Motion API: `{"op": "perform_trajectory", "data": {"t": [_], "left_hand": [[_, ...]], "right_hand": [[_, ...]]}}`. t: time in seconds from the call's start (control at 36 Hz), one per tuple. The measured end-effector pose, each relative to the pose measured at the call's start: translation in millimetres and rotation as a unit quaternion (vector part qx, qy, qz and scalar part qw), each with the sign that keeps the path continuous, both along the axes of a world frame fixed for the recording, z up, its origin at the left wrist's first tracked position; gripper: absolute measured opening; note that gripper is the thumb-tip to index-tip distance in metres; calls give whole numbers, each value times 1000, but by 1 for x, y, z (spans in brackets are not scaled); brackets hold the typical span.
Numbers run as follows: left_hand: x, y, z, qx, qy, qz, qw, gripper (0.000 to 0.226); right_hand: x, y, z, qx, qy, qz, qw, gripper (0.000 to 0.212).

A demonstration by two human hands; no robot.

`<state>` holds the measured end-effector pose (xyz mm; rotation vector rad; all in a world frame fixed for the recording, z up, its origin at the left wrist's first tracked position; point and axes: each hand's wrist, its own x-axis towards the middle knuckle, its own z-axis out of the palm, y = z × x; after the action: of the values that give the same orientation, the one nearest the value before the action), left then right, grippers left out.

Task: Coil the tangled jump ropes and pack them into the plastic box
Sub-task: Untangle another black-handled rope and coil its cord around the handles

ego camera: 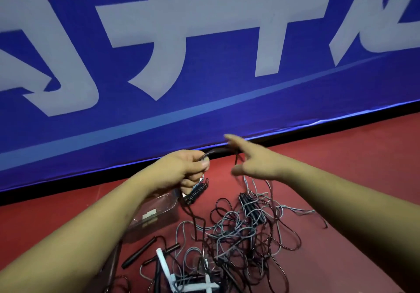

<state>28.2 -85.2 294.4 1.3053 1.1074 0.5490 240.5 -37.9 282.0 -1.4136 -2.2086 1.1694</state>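
Note:
A tangle of thin grey and dark red jump ropes [245, 231] lies on the red floor, with black handles [138, 253] and a white handle [163, 263] at its near left. My left hand [188, 170] grips a dark rope and a ribbed black handle [196, 192] that hangs below the fist. A blurred stretch of that rope [218, 150] runs to my right hand [252, 160], which is spread with straight fingers, the rope draped over it. The clear plastic box [156, 211] lies under my left forearm, partly hidden.
A blue banner [204, 65] with large white characters stands upright along the floor just beyond my hands. Red floor [341, 167] stretches to the right of the ropes. A clear lid edge [113, 261] shows at the lower left.

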Motion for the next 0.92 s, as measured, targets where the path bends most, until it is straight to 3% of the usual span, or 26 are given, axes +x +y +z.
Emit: {"op": "perform_trajectory", "data": {"t": [0.03, 0.08, 0.11, 0.17, 0.25, 0.31, 0.39, 0.47, 0.53, 0.58, 0.64, 0.69, 0.75, 0.83, 0.92], "left_hand": [[2, 0, 3, 1, 6, -5, 1000, 25], [0, 0, 6, 4, 17, -4, 1000, 22], [-3, 1, 7, 12, 27, -6, 1000, 19], [-13, 3, 6, 50, 70, -9, 996, 15], [-32, 8, -12, 99, 140, -25, 985, 12], [-50, 6, -33, 73, 190, -56, 977, 12], [-69, -1, -68, 29, 250, -100, 963, 36], [-60, -4, -64, 53, 203, -32, 977, 29], [-50, -1, -51, 44, 86, 58, 994, 29], [-39, 0, -33, 50, 1, 108, 993, 28], [-30, -1, -16, 66, -22, 105, 992, 28], [-23, -5, -1, 49, -38, 64, 996, 26], [-18, -9, 7, 19, -58, 12, 998, 25], [-15, -12, 10, -5, -75, -23, 997, 20], [-17, -12, 10, -22, -65, -34, 997, 22]], "right_hand": [[-9, -4, -3, -17, 25, 45, 999, 72], [-22, -12, -9, -48, 40, 86, 994, 23], [-24, -14, -8, -65, 60, 90, 992, 9], [-21, -13, -3, -63, 119, 55, 989, 25], [-14, -6, 10, -106, 272, -4, 957, 31], [-13, 0, 15, -130, 343, -47, 929, 32], [-10, 10, 15, -113, 367, -166, 908, 33], [1, 18, 7, -45, 247, -247, 936, 34], [10, 24, 0, 17, 85, -238, 967, 28], [13, 21, 0, 44, -103, -165, 980, 18], [8, 13, 0, 53, -185, -79, 978, 62], [-6, 3, 2, 73, -139, 4, 988, 99], [-22, -4, 2, 53, -43, 34, 997, 98], [-37, -6, -2, 62, 76, -6, 995, 92], [-35, -4, 0, 117, 104, -62, 986, 120]]}}
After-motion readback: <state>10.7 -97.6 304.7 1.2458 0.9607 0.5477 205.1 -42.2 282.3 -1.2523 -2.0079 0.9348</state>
